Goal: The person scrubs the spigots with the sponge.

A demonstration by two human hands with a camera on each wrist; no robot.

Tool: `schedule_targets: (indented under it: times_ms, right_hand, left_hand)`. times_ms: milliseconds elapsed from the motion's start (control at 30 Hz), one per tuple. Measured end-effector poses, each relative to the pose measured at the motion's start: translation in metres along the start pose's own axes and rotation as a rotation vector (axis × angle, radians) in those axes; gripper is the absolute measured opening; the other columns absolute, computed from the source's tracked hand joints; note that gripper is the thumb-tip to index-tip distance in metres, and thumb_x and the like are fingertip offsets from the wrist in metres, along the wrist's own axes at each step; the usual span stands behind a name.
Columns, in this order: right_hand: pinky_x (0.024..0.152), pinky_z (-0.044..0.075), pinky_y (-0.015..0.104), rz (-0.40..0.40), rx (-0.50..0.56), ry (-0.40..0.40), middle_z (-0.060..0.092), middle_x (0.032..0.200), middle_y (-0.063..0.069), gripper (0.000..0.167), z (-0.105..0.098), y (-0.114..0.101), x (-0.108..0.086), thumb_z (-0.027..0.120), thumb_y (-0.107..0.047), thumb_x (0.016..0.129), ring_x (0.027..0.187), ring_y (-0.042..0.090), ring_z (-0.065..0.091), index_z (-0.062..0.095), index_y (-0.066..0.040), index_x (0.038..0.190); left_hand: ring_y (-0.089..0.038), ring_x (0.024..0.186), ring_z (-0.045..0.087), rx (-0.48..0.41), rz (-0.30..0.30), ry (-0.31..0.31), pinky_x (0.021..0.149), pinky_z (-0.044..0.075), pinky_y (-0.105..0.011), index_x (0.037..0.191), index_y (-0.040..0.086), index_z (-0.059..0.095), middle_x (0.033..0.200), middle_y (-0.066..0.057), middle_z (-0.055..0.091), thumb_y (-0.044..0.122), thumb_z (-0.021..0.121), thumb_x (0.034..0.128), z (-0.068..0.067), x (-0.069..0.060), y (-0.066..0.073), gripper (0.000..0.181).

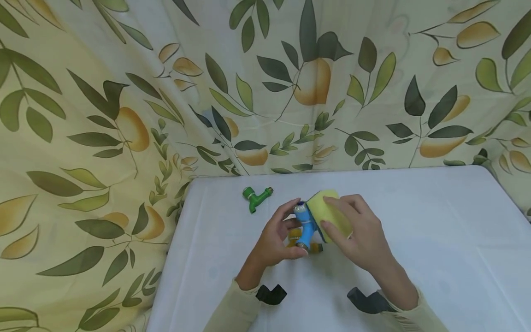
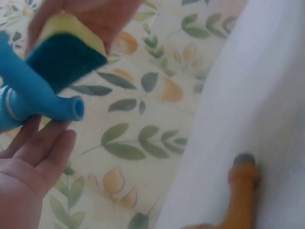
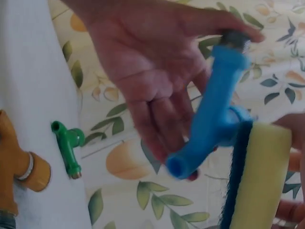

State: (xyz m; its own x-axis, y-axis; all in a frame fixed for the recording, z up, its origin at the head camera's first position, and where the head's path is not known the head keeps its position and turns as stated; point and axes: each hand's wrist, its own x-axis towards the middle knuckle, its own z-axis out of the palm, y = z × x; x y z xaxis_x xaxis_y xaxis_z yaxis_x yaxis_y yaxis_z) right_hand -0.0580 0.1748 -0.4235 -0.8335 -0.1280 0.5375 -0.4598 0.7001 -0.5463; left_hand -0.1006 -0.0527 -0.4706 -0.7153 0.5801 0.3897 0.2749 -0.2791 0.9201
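My left hand (image 1: pixel 267 240) holds a blue plastic tap (image 1: pixel 307 230), thumb at its threaded metal end and fingertips at the other end, as the right wrist view shows. In my right hand (image 1: pixel 367 235) is a yellow sponge (image 1: pixel 333 214), pinched between thumb and fingers. The sponge's dark green scouring side (image 2: pixel 64 59) faces the tap and appears to touch its side. Beneath the hands an orange tap (image 1: pixel 316 248) lies on the table, partly hidden by the blue one. A green tap (image 1: pixel 259 199) lies farther back, left of my left hand.
A white cloth covers the table (image 1: pixel 435 240). Behind it and along its left side hangs a leaf-and-fruit patterned curtain (image 1: pixel 269 115). Black pieces (image 1: pixel 271 294) sit at both wrists.
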Motion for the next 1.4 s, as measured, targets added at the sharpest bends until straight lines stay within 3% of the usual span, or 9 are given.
schedule_targets:
  times_ms: [100, 267, 333, 533, 667, 833, 1000, 1167, 1400]
  right_hand:
    - [0.064, 0.050, 0.026, 0.048, -0.011, 0.008, 0.059, 0.111, 0.004, 0.053, 0.003, 0.000, -0.001, 0.082, -0.019, 0.080, 0.091, 0.012, 0.052, 0.068, -0.021, 0.132]
    - [0.062, 0.050, 0.028, 0.098, -0.041, 0.089, 0.057, 0.110, 0.011, 0.051, 0.012, 0.001, -0.006, 0.080, -0.018, 0.081, 0.090, 0.016, 0.051, 0.068, -0.016, 0.131]
    - [0.062, 0.050, 0.029, 0.113, -0.046, 0.123, 0.056, 0.110, 0.013, 0.053, 0.016, 0.001, -0.009, 0.080, -0.018, 0.081, 0.089, 0.017, 0.052, 0.067, -0.014, 0.132]
    - [0.068, 0.047, 0.019, 0.095, -0.017, 0.209, 0.056, 0.110, 0.016, 0.054, 0.024, 0.002, -0.011, 0.080, -0.017, 0.079, 0.092, 0.021, 0.054, 0.068, -0.012, 0.131]
    - [0.076, 0.042, 0.008, 0.037, 0.009, 0.229, 0.057, 0.110, 0.017, 0.053, 0.026, 0.003, -0.012, 0.079, -0.019, 0.079, 0.095, 0.022, 0.054, 0.068, -0.011, 0.130]
    - [0.079, 0.040, 0.006, 0.026, 0.005, 0.259, 0.057, 0.109, 0.019, 0.052, 0.029, 0.004, -0.012, 0.076, -0.022, 0.081, 0.096, 0.023, 0.055, 0.068, -0.011, 0.131]
    - [0.076, 0.044, 0.010, 0.065, -0.013, 0.219, 0.058, 0.109, 0.018, 0.053, 0.030, 0.002, -0.012, 0.079, -0.021, 0.080, 0.095, 0.022, 0.056, 0.068, -0.010, 0.131]
    - [0.075, 0.041, 0.015, 0.165, 0.032, 0.244, 0.060, 0.112, 0.016, 0.050, 0.034, -0.001, -0.012, 0.077, -0.016, 0.084, 0.097, 0.021, 0.056, 0.066, -0.011, 0.133]
    - [0.082, 0.044, 0.010, -0.016, 0.174, 0.253, 0.062, 0.110, 0.013, 0.046, 0.047, -0.013, -0.019, 0.071, -0.027, 0.088, 0.096, 0.016, 0.057, 0.067, -0.009, 0.130]
  left_hand:
    - [-0.014, 0.117, 0.061, -0.206, 0.001, 0.097, 0.096, 0.055, -0.021, 0.154, 0.008, 0.022, 0.141, -0.010, 0.045, 0.050, 0.080, 0.0856, 0.002, 0.003, -0.001, 0.099]
    - [-0.017, 0.115, 0.062, -0.537, -0.007, 0.217, 0.101, 0.056, -0.031, 0.138, 0.018, 0.026, 0.129, -0.003, 0.044, 0.055, 0.081, 0.0819, 0.004, 0.010, 0.001, 0.087]
    - [-0.019, 0.117, 0.062, -0.618, -0.023, 0.240, 0.106, 0.053, -0.038, 0.138, 0.018, 0.025, 0.129, -0.003, 0.045, 0.055, 0.080, 0.0826, 0.005, 0.012, 0.003, 0.086]
    - [-0.025, 0.124, 0.063, -0.738, -0.034, 0.261, 0.109, 0.050, -0.039, 0.155, 0.020, 0.011, 0.130, -0.004, 0.050, 0.056, 0.073, 0.0892, 0.008, 0.014, 0.006, 0.097]
    - [-0.024, 0.123, 0.065, -0.755, -0.013, 0.243, 0.109, 0.049, -0.041, 0.153, 0.017, 0.018, 0.133, -0.006, 0.048, 0.055, 0.065, 0.0960, 0.010, 0.015, 0.004, 0.083]
    - [-0.024, 0.122, 0.066, -0.751, 0.004, 0.278, 0.109, 0.049, -0.042, 0.149, 0.015, 0.027, 0.132, -0.006, 0.049, 0.053, 0.060, 0.0997, 0.013, 0.017, -0.001, 0.070]
    - [-0.020, 0.118, 0.067, -0.728, -0.007, 0.339, 0.108, 0.050, -0.039, 0.149, 0.012, 0.024, 0.127, -0.004, 0.051, 0.054, 0.064, 0.0967, 0.018, 0.017, -0.004, 0.078]
    - [-0.016, 0.120, 0.061, -0.693, -0.064, 0.416, 0.109, 0.051, -0.032, 0.149, 0.015, 0.017, 0.127, -0.005, 0.048, 0.053, 0.080, 0.0841, 0.025, 0.019, -0.006, 0.098]
    - [-0.015, 0.117, 0.060, -0.612, -0.023, 0.467, 0.104, 0.050, -0.026, 0.143, 0.017, 0.018, 0.123, -0.002, 0.052, 0.054, 0.084, 0.0793, 0.034, 0.019, -0.006, 0.099]
